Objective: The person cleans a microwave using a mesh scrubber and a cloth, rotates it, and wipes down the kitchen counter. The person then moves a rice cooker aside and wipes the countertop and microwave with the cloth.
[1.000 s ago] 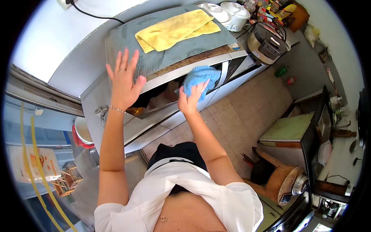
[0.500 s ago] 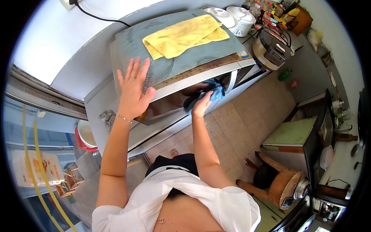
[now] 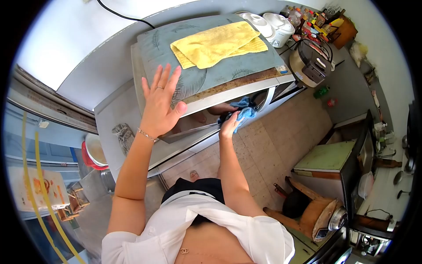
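My left hand (image 3: pixel 161 110) lies with fingers spread at the left edge of a microwave (image 3: pixel 228 97), over the grey leaf-patterned mat (image 3: pixel 156 46) on its top. It holds nothing. In my right hand (image 3: pixel 229 126) is a bunched blue cloth (image 3: pixel 246 112), pressed to the dark glossy door (image 3: pixel 200 121) near the curved handle (image 3: pixel 266 99). Part of the cloth is hidden behind my fingers. A folded yellow towel (image 3: pixel 220 44) rests on the mat.
Right of the microwave stand a rice cooker (image 3: pixel 310 64), white lidded pots (image 3: pixel 279 28) and several bottles (image 3: pixel 303 17). A crumpled clear bag (image 3: pixel 124 135) lies on the left counter. A wooden stool (image 3: pixel 314 215) and green-topped cabinet (image 3: pixel 325 156) stand at right.
My right hand and the blue cloth have shifted slightly on the door, and the cloth's folds look different. The view has moved a little; my left hand stays spread at the microwave's edge.
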A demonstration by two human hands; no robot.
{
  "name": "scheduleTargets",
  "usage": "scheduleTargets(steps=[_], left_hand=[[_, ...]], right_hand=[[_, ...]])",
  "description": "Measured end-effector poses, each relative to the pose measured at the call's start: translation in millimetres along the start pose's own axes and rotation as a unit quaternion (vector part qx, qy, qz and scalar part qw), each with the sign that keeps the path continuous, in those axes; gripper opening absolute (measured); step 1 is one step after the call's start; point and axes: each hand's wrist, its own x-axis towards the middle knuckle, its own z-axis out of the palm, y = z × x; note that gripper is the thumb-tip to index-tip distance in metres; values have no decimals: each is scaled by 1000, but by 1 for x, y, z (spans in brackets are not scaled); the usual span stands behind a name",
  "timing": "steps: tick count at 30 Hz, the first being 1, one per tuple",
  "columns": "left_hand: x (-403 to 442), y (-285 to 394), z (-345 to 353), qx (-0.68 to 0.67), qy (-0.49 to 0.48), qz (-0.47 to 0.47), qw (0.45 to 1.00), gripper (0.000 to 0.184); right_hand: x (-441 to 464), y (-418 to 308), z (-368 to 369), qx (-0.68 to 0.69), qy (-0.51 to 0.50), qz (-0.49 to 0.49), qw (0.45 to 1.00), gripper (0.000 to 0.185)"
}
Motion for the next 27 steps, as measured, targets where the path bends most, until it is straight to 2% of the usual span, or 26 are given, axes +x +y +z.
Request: scheduleTargets(steps=[1, 2, 5, 8, 9, 11, 14, 15, 16, 17, 19, 21, 22, 23, 25, 27], left_hand=[[-3, 2, 0, -5, -8, -2, 1000, 75], [-3, 2, 0, -5, -9, 4, 1000, 75], [-1, -1, 1, -6, -4, 15, 1000, 74], [-3, -1, 1, -12, -7, 17, 1000, 74], [-3, -1, 0, -11, -6, 19, 1000, 74], [-2, -2, 0, -12, 1, 21, 1000, 74], [-3, -2, 1, -28, 0, 18, 999, 74], [-3, -2, 1, -34, 0, 15, 999, 74], [-4, -3, 1, -39, 2, 13, 999, 74], [-5, -4, 1, -60, 4, 6, 998, 74], [-5, -7, -1, -100, 11, -6, 995, 75], [-7, -11, -6, -158, 29, -15, 987, 74], [-9, -18, -9, -192, 38, -19, 980, 74], [-11, -26, -13, -227, 48, -23, 973, 74], [-16, -38, -22, -222, 55, -25, 973, 76], [-18, -50, -24, -235, 78, -37, 968, 77]], right_hand=[[-15, -31, 4, -9, -10, 3, 1000, 60], [-7, -19, 1, 11, -12, 31, 999, 69], [-15, -72, 17, -51, -18, -69, 996, 76], [-3, -73, 23, -50, -7, -113, 992, 74], [-9, -71, 27, -131, 20, -174, 976, 73], [-25, -21, 20, -122, -15, -204, 971, 67], [-107, 21, 30, -231, -157, -365, 888, 55], [-127, 18, 36, -232, -198, -386, 871, 52], [-138, 11, 40, -235, -244, -387, 858, 42], [-138, 18, 44, -231, -221, -414, 852, 43], [-119, 19, 36, -354, -291, -397, 795, 44], [-92, 3, 24, -444, -299, -382, 753, 54], [-60, 30, 17, -357, -183, -393, 828, 56], [-30, 57, 8, -261, -62, -393, 880, 59], [-6, -5, 7, -119, -57, -270, 954, 63], [-1, -86, 19, 46, 5, -138, 989, 65]])
